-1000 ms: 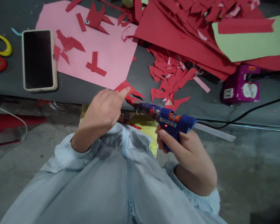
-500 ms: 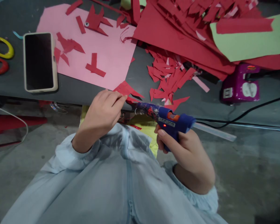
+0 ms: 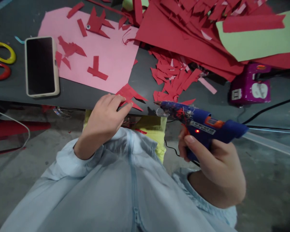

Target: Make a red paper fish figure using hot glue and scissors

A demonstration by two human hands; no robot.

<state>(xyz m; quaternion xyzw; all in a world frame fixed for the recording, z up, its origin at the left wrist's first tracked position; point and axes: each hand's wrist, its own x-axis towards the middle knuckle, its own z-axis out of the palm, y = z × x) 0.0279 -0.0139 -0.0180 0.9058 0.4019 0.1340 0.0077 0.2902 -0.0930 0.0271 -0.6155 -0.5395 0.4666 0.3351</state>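
Observation:
My right hand (image 3: 215,167) is wrapped around the handle of a blue hot glue gun (image 3: 195,120), whose small red light glows. A clear glue stick (image 3: 273,144) juts from the gun's back end. The nozzle points left, a short way from a pointed red paper cutout (image 3: 130,92) at the table's near edge. My left hand (image 3: 107,117) holds that cutout down with bent fingers, which cover its left part. Beyond, on a pink sheet (image 3: 111,67), rests a spiky red paper shape (image 3: 98,24) with a googly eye.
Left of the pink sheet lie a phone (image 3: 40,66) and scissors (image 3: 4,58) with yellow and red handles. Red paper scraps (image 3: 170,75) are heaped ahead, below larger red sheets (image 3: 178,35). A purple power block (image 3: 250,84) stands at the right, with black cables nearby.
The glue gun has moved right in my right hand, away from the red cutout, baring more of it. My left hand stays nearly in place on the cutout.

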